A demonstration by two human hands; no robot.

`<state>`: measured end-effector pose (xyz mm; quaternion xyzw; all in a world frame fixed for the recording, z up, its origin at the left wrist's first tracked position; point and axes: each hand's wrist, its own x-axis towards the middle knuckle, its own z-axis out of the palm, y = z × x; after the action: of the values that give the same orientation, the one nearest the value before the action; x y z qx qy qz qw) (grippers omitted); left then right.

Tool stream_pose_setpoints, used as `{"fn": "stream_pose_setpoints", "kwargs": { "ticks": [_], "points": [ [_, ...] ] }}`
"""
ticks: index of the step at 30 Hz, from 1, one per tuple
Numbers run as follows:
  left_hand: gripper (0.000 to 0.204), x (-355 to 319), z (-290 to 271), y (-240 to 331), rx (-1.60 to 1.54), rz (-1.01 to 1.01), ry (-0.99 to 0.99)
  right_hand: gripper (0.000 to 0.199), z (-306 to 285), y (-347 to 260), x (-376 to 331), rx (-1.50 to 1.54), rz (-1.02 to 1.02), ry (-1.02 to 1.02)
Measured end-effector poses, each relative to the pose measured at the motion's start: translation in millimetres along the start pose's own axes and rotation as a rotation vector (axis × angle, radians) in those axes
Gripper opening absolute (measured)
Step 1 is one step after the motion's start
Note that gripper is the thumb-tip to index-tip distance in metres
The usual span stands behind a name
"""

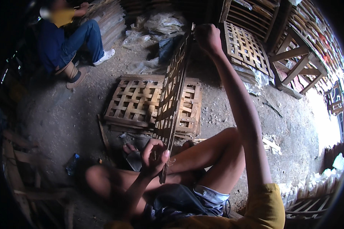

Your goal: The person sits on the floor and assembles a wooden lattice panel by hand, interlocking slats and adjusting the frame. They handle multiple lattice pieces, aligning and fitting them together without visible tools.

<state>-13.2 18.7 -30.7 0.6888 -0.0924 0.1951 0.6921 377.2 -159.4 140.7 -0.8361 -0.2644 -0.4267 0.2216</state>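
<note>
Woven brown bamboo lattice panel (172, 86) stands on edge, long axis 12-to-6 o'clock; right hand (207, 38) clasps top edge, left hand (153, 155) pinches bottom, above stacked flat panels (135, 102).

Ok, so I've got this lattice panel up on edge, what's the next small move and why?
Probably lay the panel onto the stack behind it. It stands on edge, the right hand gripping its top, the left hand pinching its lower edge, and the stack of like panels lies flat on the floor right beside it.
</note>
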Motion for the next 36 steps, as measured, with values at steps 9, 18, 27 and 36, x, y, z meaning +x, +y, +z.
{"fn": "stream_pose_setpoints", "kwargs": {
  "ticks": [9, 18, 27, 36],
  "points": [
    [0.023, 1, -2, 3, 0.030, 0.013, -0.001, 0.020, -19, -26, 4, 0.232, 0.326, -0.127],
    [0.020, 0, 9, 0, -0.085, -0.023, -0.004, 0.009, -43, -35, -29, 0.695, 0.631, -0.249],
    [0.021, 11, -16, -1, -0.023, 0.003, 0.073, 0.014, -37, -121, -77, 1.000, 0.573, -0.434],
    [0.023, 12, -17, -2, 0.004, 0.074, 0.058, 0.016, -53, -81, -30, 0.747, 0.544, -0.157]
  ]
}}
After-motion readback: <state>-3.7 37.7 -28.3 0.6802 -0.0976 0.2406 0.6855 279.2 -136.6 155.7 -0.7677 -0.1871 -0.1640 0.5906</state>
